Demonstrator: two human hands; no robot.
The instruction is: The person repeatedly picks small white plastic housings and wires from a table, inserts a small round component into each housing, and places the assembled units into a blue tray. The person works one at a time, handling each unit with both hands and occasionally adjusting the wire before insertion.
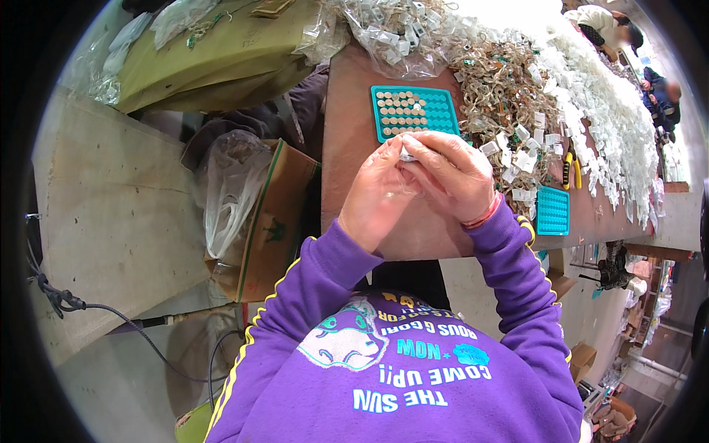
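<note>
We pinch white bit with fingers of left hand and right hand. Teal tray just beyond. Bit's long way: we can't tell.

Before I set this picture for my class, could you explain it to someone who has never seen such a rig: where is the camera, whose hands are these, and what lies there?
There is no robot here. A head-worn camera looks down, its wide lens bending straight edges, so the wearer's own purple sleeves show. Their left hand and right hand meet around a small pale piece, mostly hidden by the fingers. On the brown table lie a teal tray partly filled with round pieces, a tangled brownish heap, a big white heap, a yellow-and-black tool and a second teal tray.
</note>
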